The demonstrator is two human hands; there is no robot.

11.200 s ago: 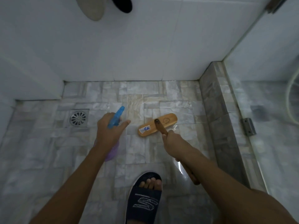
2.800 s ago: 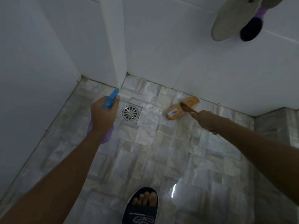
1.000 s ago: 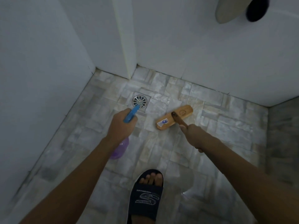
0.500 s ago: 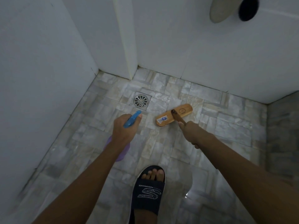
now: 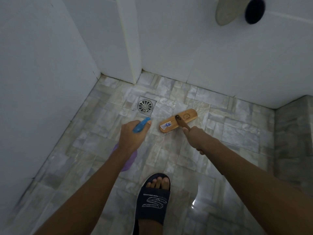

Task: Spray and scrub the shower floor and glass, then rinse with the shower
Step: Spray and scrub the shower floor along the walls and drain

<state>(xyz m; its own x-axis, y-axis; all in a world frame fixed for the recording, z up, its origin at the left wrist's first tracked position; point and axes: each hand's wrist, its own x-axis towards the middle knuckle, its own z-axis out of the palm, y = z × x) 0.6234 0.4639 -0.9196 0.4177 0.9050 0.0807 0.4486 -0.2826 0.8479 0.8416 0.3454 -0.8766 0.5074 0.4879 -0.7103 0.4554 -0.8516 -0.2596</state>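
Brush [image 5: 189,116] edged nearer drain [image 5: 146,108] — left hand [image 5: 133,137] still grips spray bottle [image 5: 141,126]

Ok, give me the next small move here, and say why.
Probably push the brush toward the drain: the right hand grips its handle, its head rests on the floor beside the drain, and the left hand holds the spray bottle pointed there.

Dim, bluish light; glare on wet floor [image 5: 194,203]

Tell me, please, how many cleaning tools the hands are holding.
2: the spray bottle in the left hand and the scrub brush, its handle gripped by the right hand.
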